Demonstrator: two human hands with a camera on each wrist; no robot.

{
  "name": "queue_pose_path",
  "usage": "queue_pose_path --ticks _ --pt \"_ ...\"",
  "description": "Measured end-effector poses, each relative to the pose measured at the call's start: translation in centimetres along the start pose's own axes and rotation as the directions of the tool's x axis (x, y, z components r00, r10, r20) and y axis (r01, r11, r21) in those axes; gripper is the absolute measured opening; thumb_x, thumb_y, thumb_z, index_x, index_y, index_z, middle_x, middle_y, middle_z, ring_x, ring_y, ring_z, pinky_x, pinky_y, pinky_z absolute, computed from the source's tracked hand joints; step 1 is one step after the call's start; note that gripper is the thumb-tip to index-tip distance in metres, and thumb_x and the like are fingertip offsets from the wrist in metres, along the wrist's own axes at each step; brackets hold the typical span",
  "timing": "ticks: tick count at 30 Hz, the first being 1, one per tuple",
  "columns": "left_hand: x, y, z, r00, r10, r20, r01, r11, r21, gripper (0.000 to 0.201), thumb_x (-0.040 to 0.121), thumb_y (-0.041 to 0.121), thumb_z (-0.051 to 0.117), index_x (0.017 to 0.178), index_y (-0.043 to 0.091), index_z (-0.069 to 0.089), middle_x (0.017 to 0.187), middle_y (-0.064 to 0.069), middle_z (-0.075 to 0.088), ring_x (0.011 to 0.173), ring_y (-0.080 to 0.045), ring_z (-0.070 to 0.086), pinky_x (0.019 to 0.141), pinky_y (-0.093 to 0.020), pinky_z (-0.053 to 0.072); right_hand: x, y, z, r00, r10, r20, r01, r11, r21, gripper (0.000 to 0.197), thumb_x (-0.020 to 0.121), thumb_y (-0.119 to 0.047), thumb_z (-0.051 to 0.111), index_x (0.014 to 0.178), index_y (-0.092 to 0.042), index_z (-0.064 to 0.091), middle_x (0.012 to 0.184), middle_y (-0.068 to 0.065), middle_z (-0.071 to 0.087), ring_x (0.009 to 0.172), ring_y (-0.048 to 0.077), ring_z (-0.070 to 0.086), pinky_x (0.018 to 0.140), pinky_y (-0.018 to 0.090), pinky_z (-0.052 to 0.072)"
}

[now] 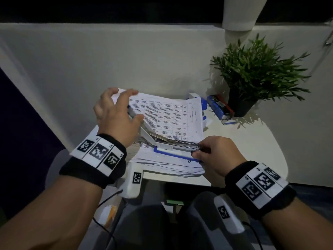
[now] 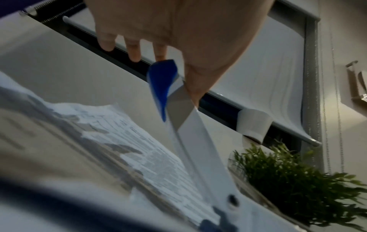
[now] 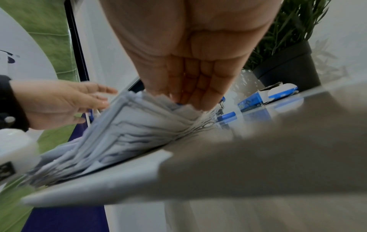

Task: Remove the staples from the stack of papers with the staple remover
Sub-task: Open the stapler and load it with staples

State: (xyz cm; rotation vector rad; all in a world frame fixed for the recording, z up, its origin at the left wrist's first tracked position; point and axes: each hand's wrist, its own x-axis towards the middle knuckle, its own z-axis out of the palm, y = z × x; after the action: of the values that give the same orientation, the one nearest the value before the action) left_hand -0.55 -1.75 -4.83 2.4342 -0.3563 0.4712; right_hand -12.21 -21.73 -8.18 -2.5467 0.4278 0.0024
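A thick stack of printed papers (image 1: 171, 112) lies on the white table (image 1: 252, 141). On it rests the white and blue staple remover (image 1: 171, 143), swung wide open like a stapler. My left hand (image 1: 132, 109) holds its raised white arm (image 2: 190, 125), thumb on the arm and the blue tip (image 2: 160, 81) by the fingers. My right hand (image 1: 198, 152) has curled fingers pinching the tool's metal front end at the near right corner of the stack (image 3: 129, 133). The left hand (image 3: 59, 102) also shows in the right wrist view. No staple is visible.
A potted green plant (image 1: 255, 73) stands at the back right. A blue box (image 1: 219, 107) lies beside it, and a small blue and white stapler (image 1: 203, 107) is partly hidden behind the papers. A white wall runs close behind the table.
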Motion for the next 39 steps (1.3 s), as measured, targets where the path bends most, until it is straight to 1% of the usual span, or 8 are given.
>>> queue_pose_path --ticks 6,10,16,20,26,31,35,39 --pt "0.2 -2.1 -0.2 0.957 -0.163 0.239 0.078 0.941 0.329 0.053 0.081 0.036 0.068 0.130 0.035 0.048 0.148 0.000 0.020 0.135 -0.030 0.017 0.114 -0.046 0.016 0.1 0.1 -0.1 1.000 0.019 0.023 -0.019 1.000 0.017 0.023 0.089 -0.028 0.069 0.096 -0.006 0.072 0.090 0.006 0.063 0.085 0.020 0.054 0.070 0.026 0.038" --pt "-1.5 0.8 -0.1 0.964 0.057 0.261 -0.137 0.944 0.299 0.057 0.091 0.038 0.051 0.143 0.028 0.030 0.155 -0.001 0.010 0.143 -0.025 0.000 0.117 -0.049 0.003 0.1 0.2 0.0 0.999 0.030 0.020 -0.030 0.999 0.041 0.021 0.088 -0.027 0.071 0.095 -0.007 0.073 0.092 0.008 0.066 0.086 0.020 0.057 0.070 0.026 0.040" --pt "-5.6 4.7 3.9 0.649 0.233 0.724 -0.504 0.845 0.180 0.060 0.097 0.052 0.023 0.149 0.033 -0.002 0.157 0.009 -0.007 0.144 -0.018 -0.012 0.115 -0.042 -0.007 0.8 0.0 -1.7 0.994 0.003 0.113 -0.005 1.000 0.023 0.018 0.083 -0.030 0.075 0.092 -0.015 0.077 0.086 0.003 0.070 0.075 0.014 0.055 0.064 0.026 0.039" --pt "-5.6 3.7 4.5 0.654 0.231 0.720 -0.504 0.843 0.186 0.062 0.097 0.053 0.021 0.146 0.038 -0.014 0.157 0.012 -0.008 0.144 -0.015 -0.009 0.114 -0.040 -0.008 2.9 1.8 -4.4 0.994 0.110 -0.013 -0.109 0.992 0.069 0.026 0.086 -0.027 0.073 0.109 -0.016 0.074 0.110 0.001 0.070 0.096 0.014 0.060 0.080 0.023 0.040" --pt "-6.6 3.4 4.9 0.677 0.263 0.688 -0.526 0.826 0.202 0.068 0.094 0.059 0.020 0.141 0.040 -0.025 0.155 0.012 -0.018 0.143 -0.015 -0.017 0.113 -0.042 -0.013 8.0 6.8 -4.7 0.962 0.270 0.034 -0.225 0.859 -0.460 0.044 0.093 -0.033 0.056 0.132 -0.013 0.054 0.136 0.012 0.049 0.125 0.030 0.048 0.097 0.031 0.037" --pt "-6.7 3.1 5.1 0.692 0.282 0.664 -0.522 0.831 0.191 0.070 0.094 0.059 0.021 0.139 0.040 -0.029 0.154 0.013 -0.021 0.142 -0.014 -0.020 0.114 -0.041 -0.014 9.2 8.4 -3.9 0.952 0.272 0.143 -0.146 0.810 -0.569 0.030 0.098 -0.026 0.049 0.123 -0.013 0.059 0.131 0.006 0.055 0.120 0.024 0.054 0.083 0.024 0.033" --pt "-6.7 3.0 5.2 0.693 0.290 0.660 -0.528 0.827 0.192 0.069 0.091 0.063 0.015 0.139 0.041 -0.030 0.154 0.013 -0.021 0.142 -0.014 -0.020 0.113 -0.041 -0.014 8.9 9.1 -3.4 0.991 0.131 0.036 -0.091 0.835 -0.543 0.039 0.095 -0.035 0.047 0.133 -0.025 0.050 0.141 0.005 0.049 0.125 0.030 0.051 0.104 0.037 0.041" --pt "-6.8 2.8 5.4 0.686 0.298 0.664 -0.541 0.819 0.191 0.069 0.081 0.068 0.001 0.132 0.043 -0.038 0.154 0.013 -0.020 0.142 -0.014 -0.019 0.112 -0.041 -0.014 8.4 9.0 -3.8 0.991 0.123 0.055 -0.075 0.843 -0.533 0.042 0.094 -0.038 0.048 0.136 -0.033 0.049 0.139 0.003 0.050 0.122 0.028 0.052 0.102 0.035 0.041"
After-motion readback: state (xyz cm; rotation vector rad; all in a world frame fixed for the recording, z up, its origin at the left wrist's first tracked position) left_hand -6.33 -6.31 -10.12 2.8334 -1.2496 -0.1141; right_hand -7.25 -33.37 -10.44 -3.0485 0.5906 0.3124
